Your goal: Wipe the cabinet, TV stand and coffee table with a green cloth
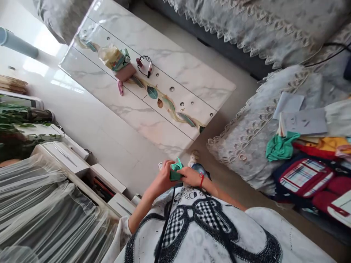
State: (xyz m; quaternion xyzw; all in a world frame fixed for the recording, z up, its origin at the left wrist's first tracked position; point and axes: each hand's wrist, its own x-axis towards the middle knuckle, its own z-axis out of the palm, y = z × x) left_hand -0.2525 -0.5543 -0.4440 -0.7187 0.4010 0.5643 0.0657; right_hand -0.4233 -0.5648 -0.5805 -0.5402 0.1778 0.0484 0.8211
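A person's left hand (163, 176) and right hand (190, 176) met on a small green cloth (175, 174) held in midair, just off the nearest corner of a marble-patterned table (189, 60) and in front of a white top (197, 244). The left fingers curled over one side of the bundle while the right hand, a red bracelet (201, 179) at its wrist, closed on the other; a lighter end (179, 162) poked up between them. Whether the cloth was folded, rolled or knotted could not be told, as the fingers hid much of it.

Good handling appeared to call for one steady hand and one working hand: the left keeping the bundle from slipping open, the right shaping it with light, even pressure. Soft fabric would likely spring loose if both grips eased together, and the raised end looked the likeliest to stray, best kept under a fingertip.

Well apart from the hands, toward the table's far short edge, lay a tissue pack (112, 58) and a brown box (125, 73). A second green cloth (279, 148) rested on the sofa (246, 126) at right, beside a school bag (301, 179).
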